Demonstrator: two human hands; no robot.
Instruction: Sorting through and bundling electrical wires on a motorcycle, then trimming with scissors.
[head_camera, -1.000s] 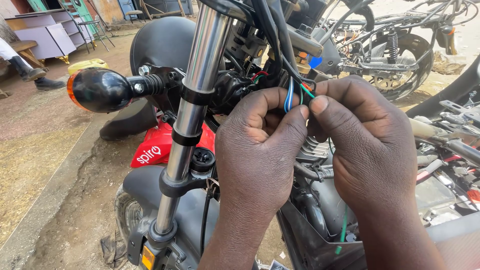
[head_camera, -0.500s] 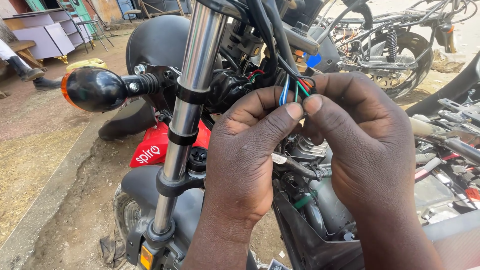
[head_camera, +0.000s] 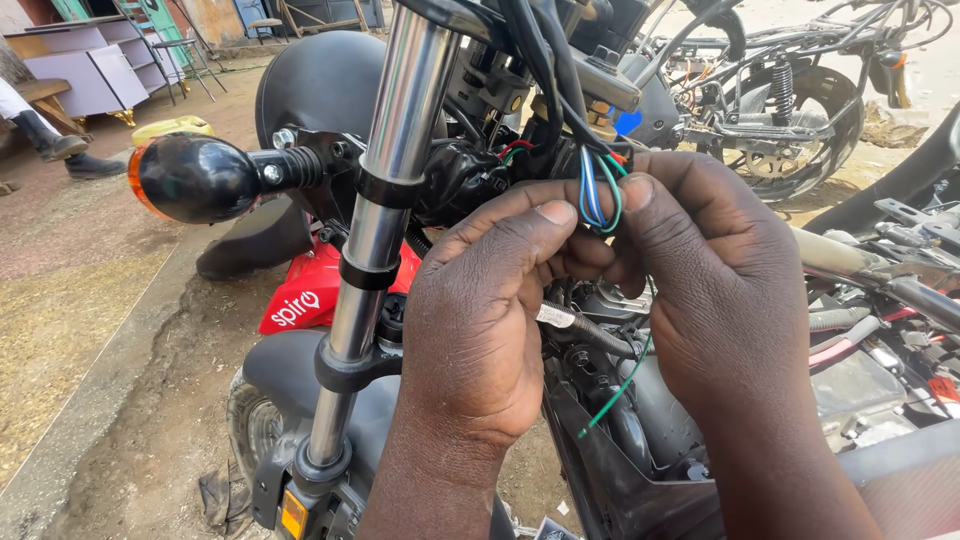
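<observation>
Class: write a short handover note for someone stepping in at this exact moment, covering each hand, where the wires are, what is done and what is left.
Left hand: thumb and fingers pinch the wires from the left.
Right hand: pinches the same blue and green wires from the right, thumb tips nearly meeting.
Wires: a small loop coming out of the black harness beside the fork tube, just right of the turn signal.
A loose green wire hangs below the hands.
Done: wires separated from the harness and held.
Left: whether they are joined cannot be seen; the green end is free.

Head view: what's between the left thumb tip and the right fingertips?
A small bundle of wires, blue, white and green, looped up between left hand and right hand. Head view shows it.
</observation>
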